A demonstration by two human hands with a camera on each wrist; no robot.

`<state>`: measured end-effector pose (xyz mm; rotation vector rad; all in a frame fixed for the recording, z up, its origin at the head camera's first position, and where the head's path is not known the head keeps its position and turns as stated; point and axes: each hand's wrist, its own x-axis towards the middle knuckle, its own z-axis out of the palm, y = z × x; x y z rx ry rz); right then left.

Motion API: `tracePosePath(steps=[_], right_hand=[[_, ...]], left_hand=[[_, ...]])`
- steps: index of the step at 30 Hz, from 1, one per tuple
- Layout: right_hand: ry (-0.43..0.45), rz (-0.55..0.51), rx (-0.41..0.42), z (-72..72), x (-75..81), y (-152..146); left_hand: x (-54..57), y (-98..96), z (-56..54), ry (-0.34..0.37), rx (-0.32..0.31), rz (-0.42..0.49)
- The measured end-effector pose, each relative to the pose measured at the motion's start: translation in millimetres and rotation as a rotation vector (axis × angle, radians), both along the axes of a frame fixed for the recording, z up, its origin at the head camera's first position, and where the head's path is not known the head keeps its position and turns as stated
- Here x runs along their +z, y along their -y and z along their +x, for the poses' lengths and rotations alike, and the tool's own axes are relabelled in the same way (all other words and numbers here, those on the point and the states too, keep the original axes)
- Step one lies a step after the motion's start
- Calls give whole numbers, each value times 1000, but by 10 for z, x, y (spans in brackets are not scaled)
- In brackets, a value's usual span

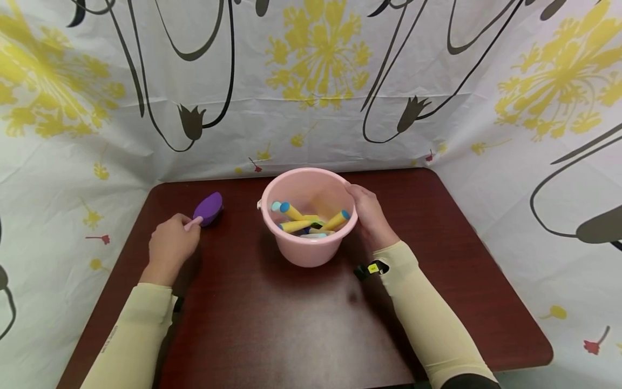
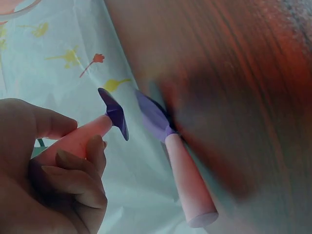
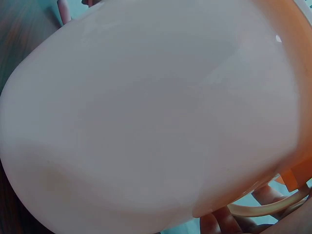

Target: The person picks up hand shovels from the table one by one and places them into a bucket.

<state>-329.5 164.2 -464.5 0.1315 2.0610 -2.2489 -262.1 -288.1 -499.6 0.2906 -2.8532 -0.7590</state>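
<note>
In the head view my left hand [image 1: 174,244] pinches the pink handle of a small purple toy shovel [image 1: 209,209] over the table's left side. The left wrist view shows this held shovel [image 2: 80,139] with its purple blade turned nearly edge-on. Beside it there is a second purple-bladed tool with a pink handle [image 2: 190,183], apart from the fingers. My right hand [image 1: 370,213] holds the right side of a pink bucket [image 1: 311,251] at its rim. Inside lie several yellow-handled things with blue ends [image 1: 335,220]. The bucket's wall [image 3: 146,112] fills most of the right wrist view, fingers low at right.
A dark red-brown wooden table [image 1: 286,329] lies under both arms. White curtains [image 1: 311,129] printed with yellow and grey flowers stand around its back and sides. The bucket's carrying handle [image 3: 268,209] curves near the right fingers.
</note>
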Motion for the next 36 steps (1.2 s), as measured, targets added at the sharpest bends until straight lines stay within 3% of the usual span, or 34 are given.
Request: tracePosePath(steps=[21, 36], right_hand=[[0, 27, -8, -14, 10, 2], [-7, -31, -9, 6, -3, 12]], left_hand=[[570, -137, 150, -174, -114, 47], [1001, -424, 146, -213, -318, 95]])
